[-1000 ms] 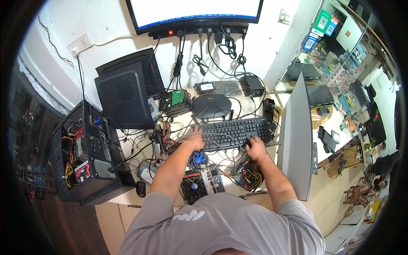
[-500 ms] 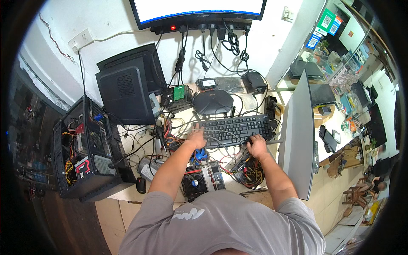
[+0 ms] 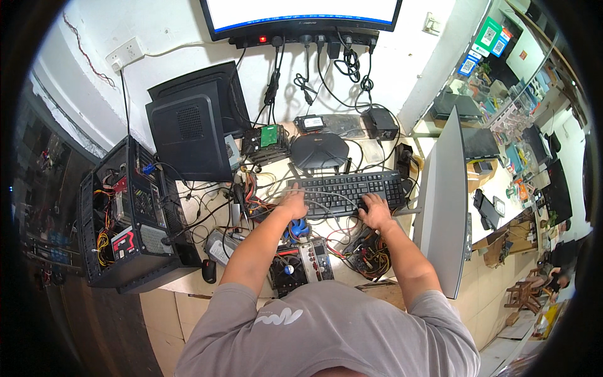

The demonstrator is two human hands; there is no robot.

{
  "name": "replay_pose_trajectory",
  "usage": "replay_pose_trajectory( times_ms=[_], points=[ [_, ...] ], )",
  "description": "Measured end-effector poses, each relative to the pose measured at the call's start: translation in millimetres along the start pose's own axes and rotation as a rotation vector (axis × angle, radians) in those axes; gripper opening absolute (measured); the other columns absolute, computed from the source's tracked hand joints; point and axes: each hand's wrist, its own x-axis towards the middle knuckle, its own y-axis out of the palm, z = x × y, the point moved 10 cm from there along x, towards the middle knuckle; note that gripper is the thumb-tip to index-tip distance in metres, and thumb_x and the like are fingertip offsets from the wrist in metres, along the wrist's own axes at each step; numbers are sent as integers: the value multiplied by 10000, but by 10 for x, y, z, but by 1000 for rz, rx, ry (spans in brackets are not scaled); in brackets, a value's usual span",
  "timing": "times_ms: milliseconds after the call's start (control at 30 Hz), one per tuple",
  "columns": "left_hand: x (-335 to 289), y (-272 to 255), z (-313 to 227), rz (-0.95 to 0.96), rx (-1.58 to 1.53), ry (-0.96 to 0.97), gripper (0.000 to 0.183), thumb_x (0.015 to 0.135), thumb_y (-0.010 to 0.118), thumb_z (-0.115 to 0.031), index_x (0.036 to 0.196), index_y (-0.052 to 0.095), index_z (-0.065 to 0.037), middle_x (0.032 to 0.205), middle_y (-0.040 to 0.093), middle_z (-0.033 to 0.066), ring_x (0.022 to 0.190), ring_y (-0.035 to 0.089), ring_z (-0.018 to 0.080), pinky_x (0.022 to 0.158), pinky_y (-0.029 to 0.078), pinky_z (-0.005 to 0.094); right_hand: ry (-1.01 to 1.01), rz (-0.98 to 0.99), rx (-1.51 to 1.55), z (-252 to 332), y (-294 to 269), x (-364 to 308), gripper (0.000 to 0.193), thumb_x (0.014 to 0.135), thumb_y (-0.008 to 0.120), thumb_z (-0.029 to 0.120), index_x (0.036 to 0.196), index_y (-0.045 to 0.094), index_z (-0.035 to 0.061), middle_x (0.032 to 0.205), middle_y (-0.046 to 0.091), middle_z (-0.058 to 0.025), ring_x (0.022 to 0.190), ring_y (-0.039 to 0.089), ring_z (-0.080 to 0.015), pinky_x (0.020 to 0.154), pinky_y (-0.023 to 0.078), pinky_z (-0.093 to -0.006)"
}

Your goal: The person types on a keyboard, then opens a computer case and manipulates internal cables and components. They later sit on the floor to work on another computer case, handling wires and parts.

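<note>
A black keyboard [image 3: 350, 190] lies across the middle of a cluttered workbench. My left hand [image 3: 293, 204] rests on its left end, fingers spread over the keys. My right hand [image 3: 376, 212] lies on its right half, fingers apart too. Neither hand holds anything. Just below the keyboard sits a bare motherboard [image 3: 300, 264] with a blue cooler fan [image 3: 299, 230], between my forearms. Red and yellow wires [image 3: 367, 259] pile up under my right wrist.
An open computer case [image 3: 129, 220] stands at the left. Black tower cases [image 3: 191, 131] lean at the back left, and a monitor [image 3: 301, 14] hangs on the wall. A grey side panel [image 3: 443, 201] stands upright at the right. A black mouse [image 3: 209, 271] lies near the front edge.
Both hands stay on the keyboard. My view has shifted slightly, so the bench sits a little higher in the picture.
</note>
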Motion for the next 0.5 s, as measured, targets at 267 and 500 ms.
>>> replay_pose_trajectory(
  times_ms=[267, 500],
  points=[
    [35, 11, -4, -23, 62, 6, 782, 879, 580, -385, 1490, 224, -50, 1570, 78, 192, 1445, 127, 344, 1177, 158, 388, 139, -43, 18, -213, -28, -101, 600, 827, 595, 369, 1328, 490, 56, 1445, 388, -171, 1363, 310, -328, 1101, 270, -480],
    [-57, -67, -75, 49, 121, -9, 792, 879, 586, -352, 1502, 185, -72, 1574, 86, 169, 1440, 152, 340, 1173, 184, 379, 136, -46, 1, -285, 48, -122, 599, 828, 603, 379, 1321, 499, 54, 1447, 385, -169, 1348, 328, -332, 1086, 295, -468]
  ],
)
